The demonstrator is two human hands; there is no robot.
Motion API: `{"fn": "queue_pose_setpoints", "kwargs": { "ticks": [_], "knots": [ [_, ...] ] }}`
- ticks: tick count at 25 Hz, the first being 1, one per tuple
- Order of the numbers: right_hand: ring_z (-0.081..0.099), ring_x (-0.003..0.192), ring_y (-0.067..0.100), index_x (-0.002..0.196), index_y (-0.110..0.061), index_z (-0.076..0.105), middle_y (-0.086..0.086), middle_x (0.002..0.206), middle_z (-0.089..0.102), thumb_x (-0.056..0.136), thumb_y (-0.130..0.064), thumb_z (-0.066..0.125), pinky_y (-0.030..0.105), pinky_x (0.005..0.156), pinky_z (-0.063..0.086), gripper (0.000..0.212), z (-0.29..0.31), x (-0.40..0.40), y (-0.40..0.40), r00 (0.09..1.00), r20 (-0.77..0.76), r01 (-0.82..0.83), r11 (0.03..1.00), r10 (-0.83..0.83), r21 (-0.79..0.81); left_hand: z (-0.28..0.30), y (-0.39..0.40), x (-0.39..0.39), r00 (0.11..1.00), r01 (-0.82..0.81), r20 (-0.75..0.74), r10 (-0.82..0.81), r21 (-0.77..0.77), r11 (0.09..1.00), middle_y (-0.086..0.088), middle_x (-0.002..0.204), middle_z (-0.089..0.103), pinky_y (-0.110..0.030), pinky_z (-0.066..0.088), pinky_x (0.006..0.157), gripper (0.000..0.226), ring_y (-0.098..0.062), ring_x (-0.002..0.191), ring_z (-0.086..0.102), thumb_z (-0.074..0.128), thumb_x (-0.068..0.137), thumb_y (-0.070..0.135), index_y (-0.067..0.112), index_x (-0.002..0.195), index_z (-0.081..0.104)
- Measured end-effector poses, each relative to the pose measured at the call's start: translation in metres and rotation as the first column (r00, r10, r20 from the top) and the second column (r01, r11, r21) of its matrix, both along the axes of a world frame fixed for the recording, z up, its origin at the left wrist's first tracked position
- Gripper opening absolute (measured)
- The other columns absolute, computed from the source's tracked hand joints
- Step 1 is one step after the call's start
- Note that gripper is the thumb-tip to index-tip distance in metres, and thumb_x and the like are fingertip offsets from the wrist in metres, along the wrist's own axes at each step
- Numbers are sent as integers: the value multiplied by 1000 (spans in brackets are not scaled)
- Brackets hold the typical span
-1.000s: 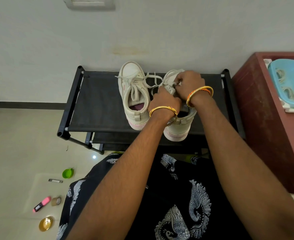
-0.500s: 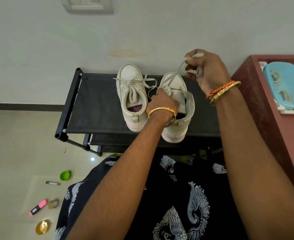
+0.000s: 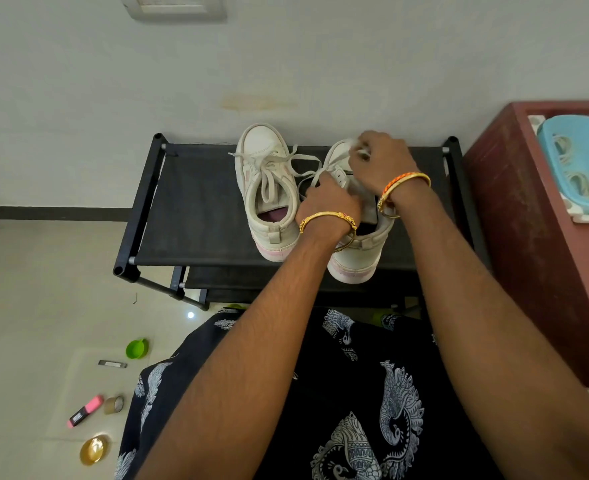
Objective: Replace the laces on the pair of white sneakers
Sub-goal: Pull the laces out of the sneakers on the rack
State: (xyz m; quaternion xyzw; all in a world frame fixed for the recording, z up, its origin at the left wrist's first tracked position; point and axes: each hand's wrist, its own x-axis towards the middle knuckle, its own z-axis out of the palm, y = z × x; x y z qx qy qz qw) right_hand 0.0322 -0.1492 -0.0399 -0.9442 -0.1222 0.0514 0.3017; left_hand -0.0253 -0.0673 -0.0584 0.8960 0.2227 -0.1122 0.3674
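Both hands pinching lace on right sneaker, heel overhanging rack edge

Two white sneakers, smooth matt leather-look uppers, pale pink rubbery soles, flat woven cloth laces. Rack top is matt black fabric stretched on black tube frame, silvery metal joints at corners. Bangles on both wrists glossy gold metal, one orange twisted thread-look. Garment black cloth, white print. Floor glossy tile, reflects a light. Basket at right edge smooth blue plastic. Cabinet matt reddish-brown wood-look. Wall matt paint
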Motion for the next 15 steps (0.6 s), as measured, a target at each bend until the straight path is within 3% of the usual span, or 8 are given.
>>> {"fn": "queue_pose_setpoints", "kwargs": {
  "ticks": [2,6,8,10,11,13,15],
  "knots": [
    [55,105,29,113,-6,61,14,117,60,89,-15,58,31,85,44,26,-3,2,1,997,-23,-77,990,75,-117,0,0,0,1000,0,-6,0,7,1000,-17,121,54,-38,43,79,47,-35,106,55,51,88,28,10,129,38],
    [56,107,31,109,-6,66,16,118,61,88,-15,60,34,90,46,23,-1,5,3,999,-10,-52,982,51,-179,0,0,0,1000,-6,-8,6,8,1000,-17,121,55,-39,44,81,50,-35,106,55,51,88,32,10,131,37],
    [56,103,31,106,-1,64,16,111,62,88,-14,57,28,82,43,24,2,6,1,997,-18,-76,979,74,-188,0,0,1,1000,-5,-9,5,14,1000,-17,121,55,-39,44,81,49,-35,106,55,50,89,31,9,131,37],
    [51,86,26,83,-1,60,11,86,57,88,-12,50,22,67,37,16,6,6,-3,995,-65,-89,979,78,-182,0,0,0,1000,-5,-11,5,15,1000,-17,121,55,-38,43,79,48,-35,107,56,49,90,29,9,131,36],
    [46,77,23,70,-5,51,7,74,50,89,-11,46,21,58,33,21,8,6,-5,994,-104,-60,988,45,-143,1,-1,0,1000,-11,-12,11,8,1000,-16,121,55,-38,42,78,48,-35,107,56,49,89,28,8,131,35],
    [37,64,19,58,-12,36,5,63,38,89,-12,42,24,51,27,31,6,9,-10,983,-172,86,993,-71,83,3,-1,0,999,-29,-14,29,-13,999,-16,121,54,-38,43,78,50,-35,107,56,52,87,25,7,130,33],
    [41,62,19,59,-13,38,7,64,39,84,-19,42,25,54,34,26,6,12,-13,950,-270,256,890,-158,378,4,0,-1,999,-45,-11,45,-31,999,-16,121,54,-39,45,79,52,-34,106,56,54,86,23,5,130,31]
  ]
}}
